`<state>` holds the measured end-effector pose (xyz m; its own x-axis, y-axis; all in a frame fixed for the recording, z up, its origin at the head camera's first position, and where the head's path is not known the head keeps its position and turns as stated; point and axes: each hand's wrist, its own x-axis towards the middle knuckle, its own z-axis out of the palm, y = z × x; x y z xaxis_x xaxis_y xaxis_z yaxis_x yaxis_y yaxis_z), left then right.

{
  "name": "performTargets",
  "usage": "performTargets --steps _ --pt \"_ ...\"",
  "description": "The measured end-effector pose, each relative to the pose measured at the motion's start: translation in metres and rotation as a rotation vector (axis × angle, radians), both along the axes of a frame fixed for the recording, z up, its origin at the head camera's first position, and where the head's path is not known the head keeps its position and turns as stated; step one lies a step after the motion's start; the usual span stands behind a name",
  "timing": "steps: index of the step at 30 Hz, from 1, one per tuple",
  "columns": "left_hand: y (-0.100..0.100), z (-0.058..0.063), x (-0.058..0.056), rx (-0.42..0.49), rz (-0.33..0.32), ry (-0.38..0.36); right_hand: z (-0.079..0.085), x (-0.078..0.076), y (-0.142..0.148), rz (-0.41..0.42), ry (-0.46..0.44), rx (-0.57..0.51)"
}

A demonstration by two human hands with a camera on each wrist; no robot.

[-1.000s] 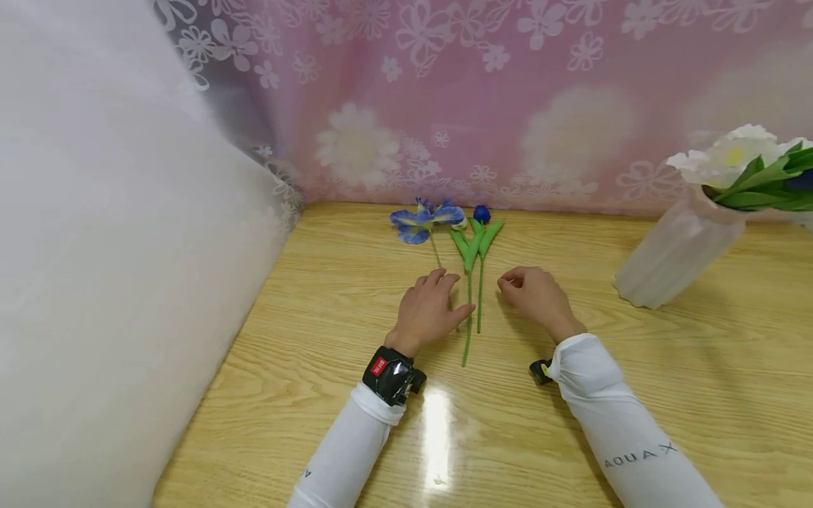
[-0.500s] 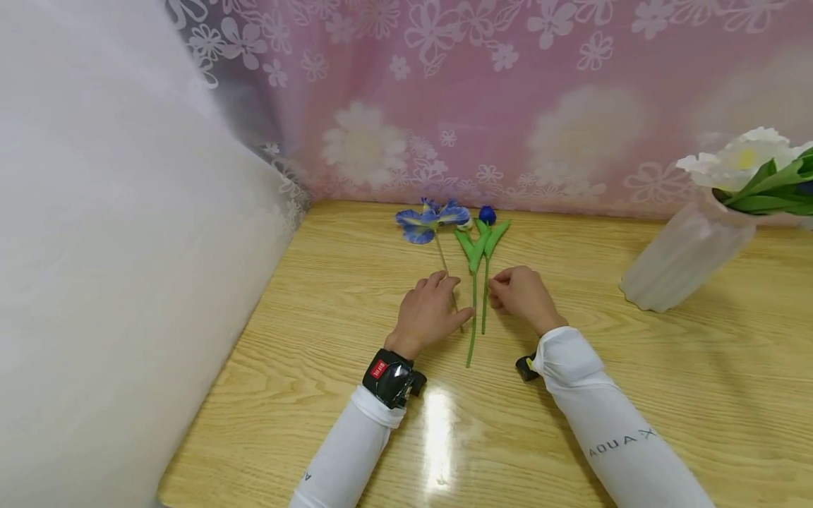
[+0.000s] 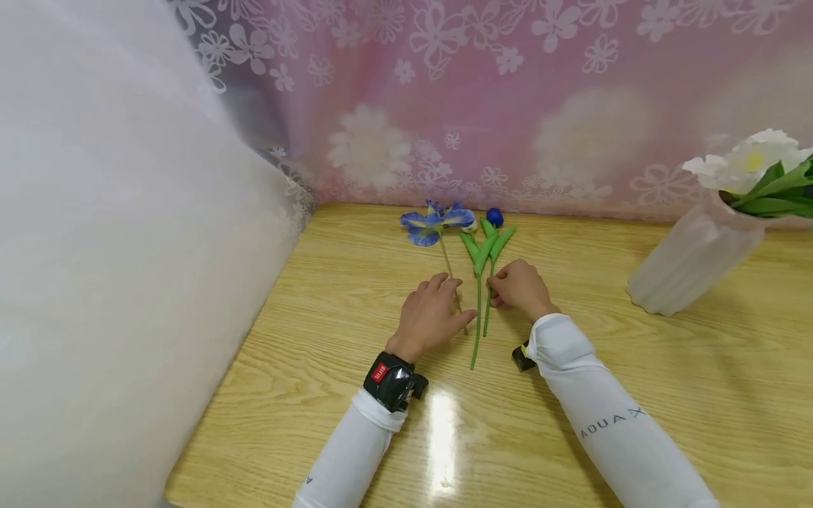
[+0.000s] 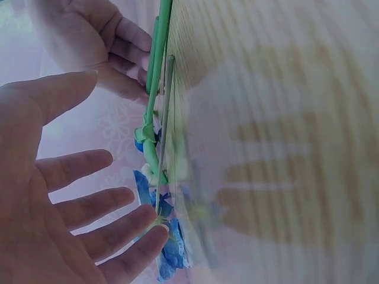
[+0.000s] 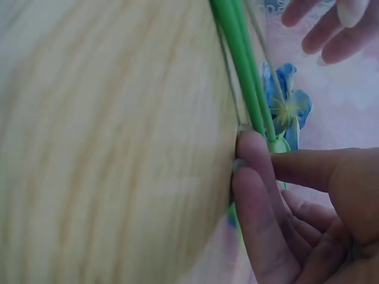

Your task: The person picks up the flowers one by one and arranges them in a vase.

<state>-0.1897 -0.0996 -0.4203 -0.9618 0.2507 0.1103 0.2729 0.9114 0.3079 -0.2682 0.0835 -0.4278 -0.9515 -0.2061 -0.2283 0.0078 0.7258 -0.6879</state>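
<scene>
Apparently, pickup is under way: mid-frame, the blue tulip (image 3: 495, 217) is pinched by the right grip (image 3: 521, 286), the left grip (image 3: 432, 310) spread, empty; lifting seems needed.

from above, the head view faced forward and down to the table (image 3: 286, 353); the wrist views, close and low along it, shared the blue flower (image 5: 301, 103).

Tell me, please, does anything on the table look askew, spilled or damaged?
The vase at the right of the head view seems to lean rightward; near the picture's edge, that may be only lens distortion. I see no spill or damage; three flowers lie outside it, on the table.
</scene>
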Motion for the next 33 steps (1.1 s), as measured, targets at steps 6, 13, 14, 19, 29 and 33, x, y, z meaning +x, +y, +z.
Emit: performTargets --steps 6,13,14,19,29,33 --pt "0.005 0.001 0.001 0.020 -0.011 0.001 0.001 0.005 0.010 -0.012 -0.019 -0.079" --pt "0.013 0.001 0.000 0.032 -0.027 0.006 0.008 0.013 0.022 -0.078 0.057 -0.078" --pt "0.014 0.001 0.000 0.034 -0.030 0.009 0.009 0.014 0.023 -0.085 0.077 -0.078" --pt "0.020 0.002 -0.001 0.050 -0.051 0.019 0.022 0.019 0.027 -0.111 0.103 -0.164" --pt "0.033 0.006 -0.002 0.079 -0.102 0.013 0.042 0.033 0.042 -0.152 0.316 -0.256" --pt "0.039 0.007 -0.003 0.092 -0.123 0.022 0.049 0.039 0.049 -0.174 0.397 -0.284"
